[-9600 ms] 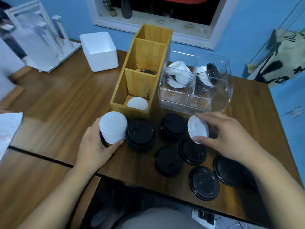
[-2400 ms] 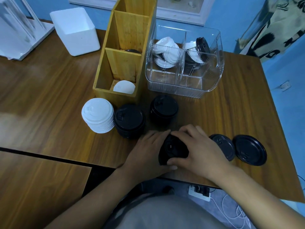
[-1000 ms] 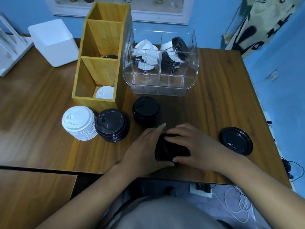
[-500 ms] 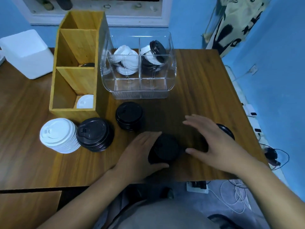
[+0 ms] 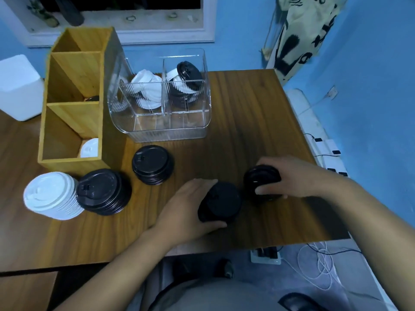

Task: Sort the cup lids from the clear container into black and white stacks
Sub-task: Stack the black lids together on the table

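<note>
Blue walls closed in a wooden bench [image 5: 247, 108]. At its back stood the clear container [image 5: 170, 134], with white lids [image 5: 147, 93] in its left compartment and mixed lids [image 5: 187, 86], black and white, in its right. A wooden organiser [image 5: 74, 122] stood beside it on the left. Nearer, a white stack [image 5: 50, 195] sat just beside a black stack [image 5: 103, 190], with a second black stack [image 5: 152, 163] close by. The left-hand grip [image 5: 188, 212] was curled round a third black stack [image 5: 221, 202] near the front edge. The right-hand grip [image 5: 298, 178] was clamped over a single black lid [image 5: 261, 178], just beside that stack.
</note>
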Demonstrator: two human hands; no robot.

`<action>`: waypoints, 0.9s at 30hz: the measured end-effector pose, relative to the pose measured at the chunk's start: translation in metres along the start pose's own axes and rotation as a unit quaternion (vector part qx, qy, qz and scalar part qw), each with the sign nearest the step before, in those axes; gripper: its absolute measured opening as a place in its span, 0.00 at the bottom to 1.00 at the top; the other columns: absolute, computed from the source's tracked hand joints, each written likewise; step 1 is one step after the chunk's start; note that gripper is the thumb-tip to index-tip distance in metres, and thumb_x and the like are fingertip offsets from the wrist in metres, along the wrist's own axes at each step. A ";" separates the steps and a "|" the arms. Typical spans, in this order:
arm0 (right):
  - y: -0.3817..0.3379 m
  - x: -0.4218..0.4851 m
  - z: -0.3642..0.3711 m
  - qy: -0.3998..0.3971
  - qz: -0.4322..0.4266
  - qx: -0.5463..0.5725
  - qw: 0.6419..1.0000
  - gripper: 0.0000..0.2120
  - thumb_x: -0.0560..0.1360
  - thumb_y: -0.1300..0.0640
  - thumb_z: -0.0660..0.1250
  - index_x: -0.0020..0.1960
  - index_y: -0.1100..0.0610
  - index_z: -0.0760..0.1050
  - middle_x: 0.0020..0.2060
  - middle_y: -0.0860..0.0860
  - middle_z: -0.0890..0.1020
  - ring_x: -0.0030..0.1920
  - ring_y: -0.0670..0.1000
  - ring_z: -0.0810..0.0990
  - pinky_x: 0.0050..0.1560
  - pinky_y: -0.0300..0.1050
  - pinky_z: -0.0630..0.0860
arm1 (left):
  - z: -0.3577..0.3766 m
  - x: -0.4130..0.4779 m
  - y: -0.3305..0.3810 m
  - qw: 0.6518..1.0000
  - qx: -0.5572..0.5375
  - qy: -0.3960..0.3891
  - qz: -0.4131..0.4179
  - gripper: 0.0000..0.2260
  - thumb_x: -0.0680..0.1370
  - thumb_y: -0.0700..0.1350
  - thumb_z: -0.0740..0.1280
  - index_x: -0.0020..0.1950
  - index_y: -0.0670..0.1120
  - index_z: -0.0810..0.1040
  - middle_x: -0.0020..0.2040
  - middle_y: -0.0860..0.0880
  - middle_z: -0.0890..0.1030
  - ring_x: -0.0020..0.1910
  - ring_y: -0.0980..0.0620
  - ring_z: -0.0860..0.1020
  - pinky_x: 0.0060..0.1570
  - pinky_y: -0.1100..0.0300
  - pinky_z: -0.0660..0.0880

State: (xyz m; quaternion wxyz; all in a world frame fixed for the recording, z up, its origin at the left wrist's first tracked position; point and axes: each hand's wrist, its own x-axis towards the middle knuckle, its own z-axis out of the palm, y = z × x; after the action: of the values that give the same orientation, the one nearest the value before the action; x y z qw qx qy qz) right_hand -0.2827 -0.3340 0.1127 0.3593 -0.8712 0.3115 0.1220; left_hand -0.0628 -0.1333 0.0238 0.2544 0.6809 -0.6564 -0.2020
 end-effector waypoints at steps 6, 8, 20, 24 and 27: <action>0.012 0.036 0.005 0.042 0.016 -0.091 0.995 0.28 0.69 0.35 0.74 0.64 0.40 0.70 0.58 0.40 0.76 0.56 0.44 0.77 0.51 0.43 0.77 | 0.001 0.000 0.002 0.999 -0.008 0.035 0.001 0.41 0.68 0.67 0.77 0.76 0.51 0.71 0.69 0.58 0.75 0.70 0.59 0.71 0.75 0.65 0.57; 0.017 0.035 0.009 0.063 0.004 -0.133 0.989 0.32 0.69 0.31 0.71 0.69 0.38 0.67 0.61 0.39 0.71 0.61 0.44 0.72 0.57 0.44 0.74 | 0.001 0.001 0.004 0.999 -0.008 0.050 -0.001 0.40 0.68 0.66 0.78 0.75 0.51 0.71 0.68 0.58 0.75 0.69 0.59 0.71 0.73 0.66 0.62; 0.015 0.010 0.033 0.146 -0.071 -0.047 0.986 0.42 0.67 0.34 0.74 0.76 0.42 0.62 0.71 0.39 0.68 0.70 0.42 0.66 0.70 0.48 0.68 | 0.001 0.004 -0.002 0.998 -0.008 0.054 -0.015 0.43 0.66 0.67 0.78 0.76 0.51 0.71 0.67 0.60 0.75 0.70 0.60 0.70 0.70 0.64 0.66; -0.019 0.010 0.033 0.063 -0.203 -0.081 0.974 0.40 0.70 0.39 0.75 0.76 0.41 0.61 0.73 0.34 0.63 0.73 0.36 0.58 0.72 0.36 0.57 | 0.001 0.005 -0.003 0.998 -0.015 0.057 -0.003 0.42 0.65 0.67 0.79 0.74 0.51 0.72 0.65 0.58 0.75 0.68 0.58 0.71 0.68 0.59 0.70; -0.032 0.026 0.042 0.010 -0.245 -0.124 0.961 0.39 0.73 0.43 0.73 0.78 0.43 0.59 0.76 0.36 0.57 0.75 0.37 0.53 0.71 0.32 0.49 | 0.001 0.004 -0.003 0.998 -0.017 0.057 -0.016 0.45 0.64 0.67 0.80 0.75 0.51 0.70 0.65 0.58 0.74 0.68 0.58 0.71 0.66 0.56 0.72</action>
State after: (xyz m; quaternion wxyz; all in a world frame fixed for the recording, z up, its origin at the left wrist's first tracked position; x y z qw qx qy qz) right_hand -0.2414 -0.2988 0.0888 0.2640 -0.9598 0.0745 0.0593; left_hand -0.0604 -0.1377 0.0213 0.2999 0.6971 -0.6266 -0.1776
